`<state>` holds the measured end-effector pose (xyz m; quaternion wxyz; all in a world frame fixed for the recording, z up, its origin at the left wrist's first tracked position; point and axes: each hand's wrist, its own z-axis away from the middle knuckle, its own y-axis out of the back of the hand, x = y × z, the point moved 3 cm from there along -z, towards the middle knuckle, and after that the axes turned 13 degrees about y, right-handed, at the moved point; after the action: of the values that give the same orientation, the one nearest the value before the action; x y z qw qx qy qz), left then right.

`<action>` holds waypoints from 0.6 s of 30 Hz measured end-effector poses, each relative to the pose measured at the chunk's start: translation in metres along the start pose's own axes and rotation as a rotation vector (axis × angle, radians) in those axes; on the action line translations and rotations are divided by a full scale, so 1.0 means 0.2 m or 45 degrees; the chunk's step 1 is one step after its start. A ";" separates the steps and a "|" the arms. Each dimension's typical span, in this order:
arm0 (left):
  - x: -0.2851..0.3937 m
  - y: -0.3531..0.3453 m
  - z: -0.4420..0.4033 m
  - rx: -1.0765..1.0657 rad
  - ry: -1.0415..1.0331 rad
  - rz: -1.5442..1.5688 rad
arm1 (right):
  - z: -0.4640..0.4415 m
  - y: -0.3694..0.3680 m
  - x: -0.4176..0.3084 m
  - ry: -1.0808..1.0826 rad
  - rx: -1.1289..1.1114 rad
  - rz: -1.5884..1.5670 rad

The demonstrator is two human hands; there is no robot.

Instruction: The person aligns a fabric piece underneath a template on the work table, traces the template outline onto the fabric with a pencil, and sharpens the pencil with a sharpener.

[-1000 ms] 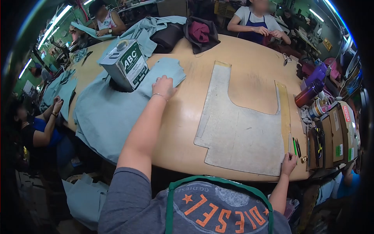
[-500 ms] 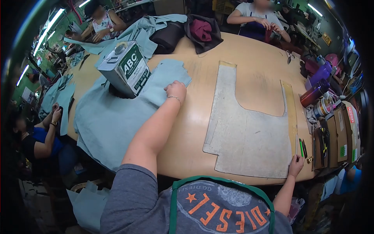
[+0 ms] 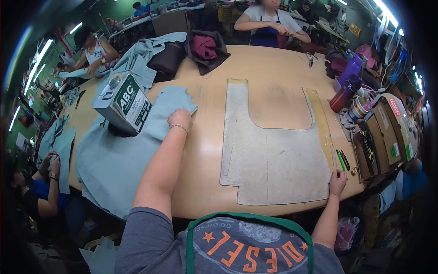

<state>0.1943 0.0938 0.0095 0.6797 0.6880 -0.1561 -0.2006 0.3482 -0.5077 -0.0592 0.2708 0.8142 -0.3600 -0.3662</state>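
My left hand (image 3: 180, 119) is closed at the right edge of a light blue fabric piece (image 3: 118, 157), a bracelet on its wrist. A metal can labelled ABC (image 3: 123, 102) stands on that fabric, left of the hand. To the right lies a large grey pattern template (image 3: 273, 160) with a U-shaped cutout and yellowish tape along its edges. At the template's lower right corner, my right hand (image 3: 338, 182) has its fingers pressed together at the lower end of a thin silver strip (image 3: 334, 157). A green pen (image 3: 341, 160) and dark tweezers-like tools (image 3: 345, 159) lie beside it.
Cardboard boxes (image 3: 385, 130), a tumbler (image 3: 344, 93) and a tape-wrapped tub (image 3: 358, 109) crowd the right edge. Scissors (image 3: 311, 58) lie at the back right. A dark bundle with maroon cloth (image 3: 203, 47) sits at the back. Other people work at the left and far sides.
The view has shifted, so the table and everything on it appear further left, with more of the far room showing. Both hands keep their places on the fabric and by the template.
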 end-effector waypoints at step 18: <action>-0.20 0.17 -0.17 -0.122 -0.099 0.389 | -0.01 -0.03 0.08 -0.006 0.013 -0.056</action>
<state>0.1781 0.1431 0.0468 0.7279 0.6147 -0.2753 -0.1287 0.3593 -0.5161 -0.0677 0.2575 0.8225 -0.3445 -0.3721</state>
